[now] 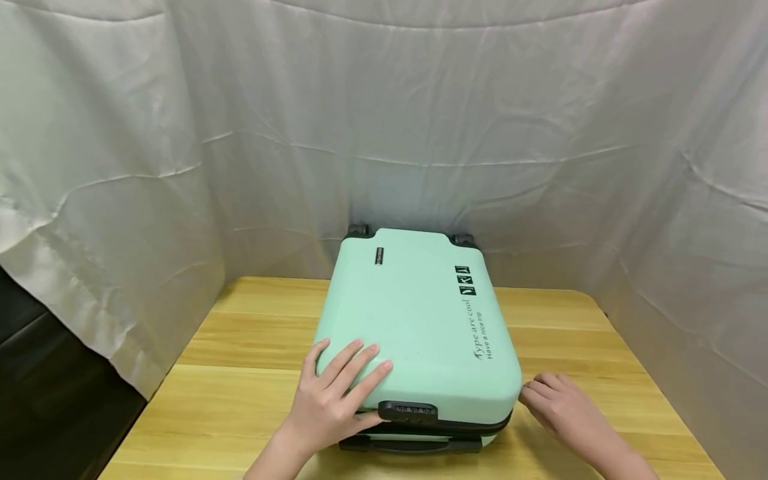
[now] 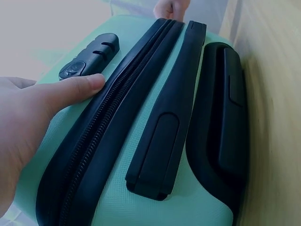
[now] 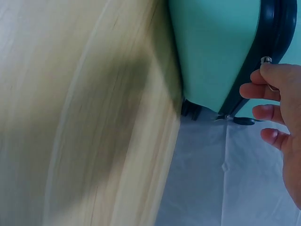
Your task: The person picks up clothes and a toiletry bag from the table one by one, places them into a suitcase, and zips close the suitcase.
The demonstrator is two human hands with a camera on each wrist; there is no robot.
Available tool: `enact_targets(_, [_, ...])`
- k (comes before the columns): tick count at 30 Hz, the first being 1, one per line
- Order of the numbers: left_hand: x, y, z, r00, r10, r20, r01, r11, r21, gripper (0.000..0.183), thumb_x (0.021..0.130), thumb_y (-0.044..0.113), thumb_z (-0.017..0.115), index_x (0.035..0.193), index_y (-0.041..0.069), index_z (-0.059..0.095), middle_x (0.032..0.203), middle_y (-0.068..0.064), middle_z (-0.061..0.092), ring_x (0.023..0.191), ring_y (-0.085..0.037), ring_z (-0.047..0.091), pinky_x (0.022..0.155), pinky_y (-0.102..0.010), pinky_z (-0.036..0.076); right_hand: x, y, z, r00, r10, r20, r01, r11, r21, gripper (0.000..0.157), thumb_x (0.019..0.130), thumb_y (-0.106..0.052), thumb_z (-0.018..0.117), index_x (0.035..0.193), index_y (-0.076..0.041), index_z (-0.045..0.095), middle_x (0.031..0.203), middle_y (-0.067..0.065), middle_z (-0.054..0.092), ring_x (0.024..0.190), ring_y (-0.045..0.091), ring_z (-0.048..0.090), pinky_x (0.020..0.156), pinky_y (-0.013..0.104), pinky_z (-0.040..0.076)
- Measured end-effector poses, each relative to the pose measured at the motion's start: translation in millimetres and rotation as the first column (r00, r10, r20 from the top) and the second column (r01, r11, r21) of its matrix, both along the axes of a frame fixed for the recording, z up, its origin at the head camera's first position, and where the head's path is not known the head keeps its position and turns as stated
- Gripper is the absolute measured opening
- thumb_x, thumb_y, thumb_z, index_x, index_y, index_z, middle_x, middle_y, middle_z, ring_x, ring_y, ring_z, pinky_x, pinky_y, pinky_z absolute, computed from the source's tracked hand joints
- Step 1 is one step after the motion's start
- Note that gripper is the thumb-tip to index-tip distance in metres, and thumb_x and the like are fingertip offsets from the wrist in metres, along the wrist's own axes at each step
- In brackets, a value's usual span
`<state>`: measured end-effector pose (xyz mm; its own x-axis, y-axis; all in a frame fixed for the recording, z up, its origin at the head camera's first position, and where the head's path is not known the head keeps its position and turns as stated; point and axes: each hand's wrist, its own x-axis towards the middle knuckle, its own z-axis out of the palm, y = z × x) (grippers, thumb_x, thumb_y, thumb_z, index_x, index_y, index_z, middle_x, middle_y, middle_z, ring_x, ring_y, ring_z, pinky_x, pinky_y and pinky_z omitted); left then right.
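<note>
A mint-green hard-shell suitcase point(image 1: 414, 320) lies flat, its carry handle point(image 1: 411, 445) and black combination lock point(image 1: 409, 412) facing the person. My left hand point(image 1: 333, 397) rests on the near left corner of the lid with fingers spread. In the left wrist view its thumb lies beside the lock, close to the zipper point(image 2: 101, 117). At the suitcase's right side, my right hand point(image 1: 558, 407) pinches a metal zipper pull point(image 3: 266, 60) between thumb and index finger, as the right wrist view shows. The far part of that zipper appears closed.
The suitcase lies on a wooden table point(image 1: 240, 393), its wheels point(image 1: 359, 231) toward the back. Pale curtains point(image 1: 420, 120) hang behind and along both sides. Something black point(image 1: 48, 373) stands beyond the table's left edge.
</note>
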<state>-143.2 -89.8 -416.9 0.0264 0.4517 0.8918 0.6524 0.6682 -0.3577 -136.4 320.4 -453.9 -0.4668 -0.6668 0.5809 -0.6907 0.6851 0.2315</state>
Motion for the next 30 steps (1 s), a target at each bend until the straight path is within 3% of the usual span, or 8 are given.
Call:
enact_targets(6, [2.1, -1, 0.5, 1.000, -0.005, 0.010, 0.005, 1.000, 0.017, 0.067, 0.077, 0.071, 0.062, 0.115, 0.017, 0.072, 0.115, -0.009, 0.072, 0.103, -0.028, 0.068, 0.083, -0.060, 0.042, 0.7, -2, 1.6, 1.000, 0.028, 0.008, -0.028, 1.000, 0.006, 0.041, 0.108, -0.031, 0.031, 0.087, -0.020, 0.065, 0.080, -0.013, 0.058, 0.078, 0.008, 0.049, 0.068, 0.024, 0.034])
enact_targets(17, [2.7, 0, -2.1, 0.999, 0.022, 0.028, -0.022, 1.000, 0.011, 0.075, 0.067, 0.072, 0.070, 0.118, 0.017, 0.071, 0.118, -0.008, 0.071, 0.106, -0.027, 0.067, 0.085, -0.060, 0.043, 4.3, 2, 0.9, 0.996, 0.063, 0.069, -0.062, 0.998, -0.021, 0.040, 0.107, -0.033, 0.031, 0.090, -0.024, 0.066, 0.086, -0.017, 0.061, 0.083, 0.006, 0.051, 0.075, 0.025, 0.038])
enact_targets(23, [1.9, 0, 0.6, 1.000, 0.030, -0.004, -0.030, 0.999, 0.019, 0.069, 0.075, 0.073, 0.062, 0.116, 0.017, 0.072, 0.115, -0.008, 0.072, 0.104, -0.027, 0.068, 0.083, -0.059, 0.045, 10.8, 3, -4.3, 0.986, 0.151, 0.071, -0.143, 0.984, -0.104, 0.034, 0.106, -0.033, 0.037, 0.094, -0.025, 0.068, 0.089, -0.018, 0.063, 0.084, 0.005, 0.051, 0.076, 0.021, 0.038])
enact_targets(30, [3.7, 2, 4.7, 0.998, 0.043, -0.049, -0.042, 0.999, 0.025, 0.066, 0.081, 0.072, 0.056, 0.113, 0.018, 0.073, 0.112, -0.007, 0.073, 0.100, -0.026, 0.069, 0.080, -0.058, 0.046, 20.6, 1, -7.0, 0.981, 0.162, 0.103, -0.151, 0.982, -0.113, 0.033, 0.106, -0.034, 0.038, 0.096, -0.026, 0.068, 0.092, -0.017, 0.064, 0.085, 0.003, 0.051, 0.076, 0.019, 0.039])
